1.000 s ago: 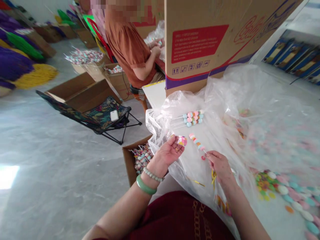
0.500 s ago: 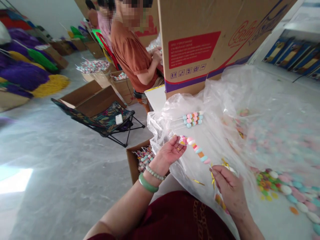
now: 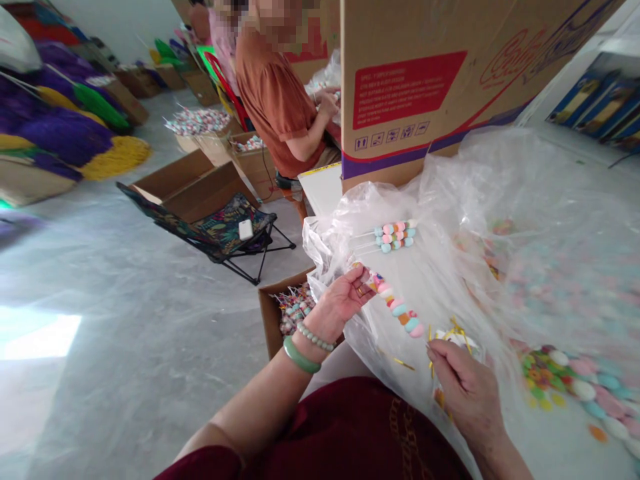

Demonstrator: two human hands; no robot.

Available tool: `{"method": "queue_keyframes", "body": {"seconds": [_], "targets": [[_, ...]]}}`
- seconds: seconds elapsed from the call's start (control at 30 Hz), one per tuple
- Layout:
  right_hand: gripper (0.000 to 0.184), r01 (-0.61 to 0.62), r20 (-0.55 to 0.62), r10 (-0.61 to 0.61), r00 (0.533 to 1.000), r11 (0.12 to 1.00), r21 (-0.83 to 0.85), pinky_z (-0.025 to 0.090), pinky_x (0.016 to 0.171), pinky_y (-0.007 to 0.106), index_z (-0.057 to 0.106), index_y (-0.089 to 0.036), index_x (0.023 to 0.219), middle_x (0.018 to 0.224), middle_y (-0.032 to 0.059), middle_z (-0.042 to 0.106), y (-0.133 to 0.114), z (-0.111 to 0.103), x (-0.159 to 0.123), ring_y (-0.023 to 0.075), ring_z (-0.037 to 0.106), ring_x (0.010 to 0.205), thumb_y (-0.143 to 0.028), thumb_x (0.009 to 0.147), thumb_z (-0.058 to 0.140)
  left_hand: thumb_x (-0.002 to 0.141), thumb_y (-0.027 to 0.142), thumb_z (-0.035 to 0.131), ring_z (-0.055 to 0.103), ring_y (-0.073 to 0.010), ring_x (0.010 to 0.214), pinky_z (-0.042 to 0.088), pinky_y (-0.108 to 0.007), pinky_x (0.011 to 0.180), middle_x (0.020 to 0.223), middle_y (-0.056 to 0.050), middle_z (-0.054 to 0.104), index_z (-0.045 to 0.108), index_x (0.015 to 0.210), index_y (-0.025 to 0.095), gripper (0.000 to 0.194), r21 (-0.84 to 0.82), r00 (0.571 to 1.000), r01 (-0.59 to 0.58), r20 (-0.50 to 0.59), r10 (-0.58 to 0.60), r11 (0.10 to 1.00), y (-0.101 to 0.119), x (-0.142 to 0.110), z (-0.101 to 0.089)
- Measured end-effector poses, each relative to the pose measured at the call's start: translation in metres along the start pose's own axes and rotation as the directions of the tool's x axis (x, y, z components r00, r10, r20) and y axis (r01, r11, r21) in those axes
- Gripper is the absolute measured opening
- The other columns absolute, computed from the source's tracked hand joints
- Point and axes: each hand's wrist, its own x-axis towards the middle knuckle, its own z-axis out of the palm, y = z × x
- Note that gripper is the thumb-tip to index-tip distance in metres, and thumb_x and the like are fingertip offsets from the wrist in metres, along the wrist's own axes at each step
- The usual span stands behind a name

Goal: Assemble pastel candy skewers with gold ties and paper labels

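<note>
A marshmallow candy skewer [image 3: 399, 310] in pink, white, blue and orange slants between my two hands. My left hand [image 3: 345, 297] is closed on its upper end, pinching a clear printed wrapper there; a pink print shows along the candy. My right hand [image 3: 463, 377] is closed in a pinch just past the lower end, where the stick is, though the stick itself is hard to make out. Gold twist ties [image 3: 457, 330] lie beside my right hand. Several finished-looking skewers [image 3: 395, 235] rest in a row on the plastic sheet, beyond my hands.
Loose marshmallows [image 3: 607, 393] and gummy rings [image 3: 543, 377] lie at right, partly under clear plastic [image 3: 500, 173]. A large carton [image 3: 400, 87] stands at the back. Below left sits an open box [image 3: 270, 327] of skewers. A folding chair [image 3: 225, 233] and a seated co-worker [image 3: 275, 100] are farther left.
The printed wrapper now reaches down over the candy, where before it showed only at the top end. My right hand has shifted slightly down and right. The view has turned a little left.
</note>
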Motion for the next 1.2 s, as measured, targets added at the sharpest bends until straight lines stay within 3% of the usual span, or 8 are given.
{"method": "queue_keyframes", "body": {"seconds": [0.13,0.33,0.63,0.87,0.93,1.03,1.13,1.2], "targets": [[0.022,0.061,-0.044,-0.063,0.997,0.996,-0.06,0.049,0.066,0.031,0.068,-0.022,0.087,0.081,0.0065,0.073,0.0,0.001,-0.003,0.021,0.068,0.071,-0.035,0.087,0.05,0.081,0.014,0.058,0.064,-0.0136,0.056,0.054,-0.028,0.06,0.065,-0.002,0.065,0.06,0.077,0.013,0.005,-0.055,0.995,-0.097,-0.032,0.095,0.994,-0.002,0.004,-0.003],[0.02,0.052,-0.02,-0.053,0.998,0.998,-0.039,0.049,0.07,0.03,0.067,-0.023,0.087,0.084,0.0046,0.074,0.002,-0.001,-0.001,0.0204,0.068,0.076,-0.034,0.087,0.05,0.081,0.013,0.057,0.062,-0.0124,0.055,0.052,-0.025,0.056,0.067,-0.003,0.066,0.062,0.077,0.012,0.007,0.073,0.998,-0.058,0.015,0.057,0.996,-0.003,0.001,-0.005],[0.026,-0.076,-0.007,0.075,0.997,0.996,-0.048,0.047,0.067,0.03,0.065,-0.022,0.085,0.081,0.0049,0.073,0.003,0.01,-0.004,0.0207,0.067,0.072,-0.04,0.087,0.047,0.082,0.016,0.055,0.06,-0.0123,0.052,0.053,-0.027,0.06,0.062,-0.005,0.064,0.063,0.071,0.01,0.014,0.234,0.992,-0.006,0.123,-0.023,0.972,-0.014,-0.009,-0.005],[0.029,-0.155,0.011,0.159,0.987,0.972,-0.176,0.044,0.057,0.026,0.064,-0.021,0.086,0.068,0.0009,0.069,0.007,0.03,-0.008,0.0174,0.064,0.058,-0.04,0.09,0.042,0.085,0.021,0.053,0.061,-0.0126,0.057,0.054,-0.029,0.065,0.065,-0.003,0.063,0.064,0.075,0.011,0.018,0.168,0.99,-0.03,0.139,0.006,0.985,-0.029,-0.013,-0.002],[0.027,-0.099,0.008,0.102,0.995,0.976,-0.195,0.042,0.053,0.024,0.063,-0.021,0.084,0.062,-0.0012,0.066,0.008,0.033,-0.009,0.0147,0.061,0.053,-0.036,0.091,0.043,0.08,0.016,0.059,0.062,-0.0117,0.061,0.053,-0.026,0.066,0.071,-0.003,0.065,0.065,0.078,0.011,0.008,0.161,0.986,-0.058,0.162,0.032,0.985,-0.032,-0.01,-0.005],[0.022,0.105,-0.068,-0.137,0.988,0.931,-0.35,0.039,0.053,0.025,0.063,-0.017,0.085,0.062,0.0003,0.065,0.007,0.038,-0.01,0.0145,0.06,0.053,-0.027,0.092,0.044,0.075,0.012,0.066,0.063,-0.0116,0.067,0.052,-0.023,0.067,0.076,-0.003,0.065,0.066,0.082,0.01,0.008,0.161,0.977,-0.116,0.197,0.083,0.98,-0.038,-0.002,-0.01],[0.017,0.333,-0.037,-0.414,0.909,0.779,-0.531,0.036,0.056,0.029,0.063,-0.013,0.091,0.06,0.0018,0.062,0.005,0.042,-0.012,0.0162,0.056,0.053,-0.017,0.09,0.047,0.074,0.015,0.067,0.064,-0.0133,0.071,0.051,-0.024,0.068,0.078,-0.004,0.065,0.066,0.084,0.01,0.011,0.125,0.97,-0.163,0.201,0.136,0.979,-0.043,0.003,-0.012],[0.016,0.418,0.016,-0.488,0.872,0.729,-0.543,0.034,0.056,0.029,0.063,-0.011,0.094,0.06,0.0021,0.061,0.003,0.044,-0.014,0.0161,0.054,0.053,-0.013,0.088,0.048,0.074,0.017,0.067,0.064,-0.0142,0.072,0.051,-0.024,0.066,0.077,-0.004,0.065,0.065,0.083,0.011,0.01,0.091,0.968,-0.181,0.192,0.161,0.979,-0.046,0.004,-0.011]]}}
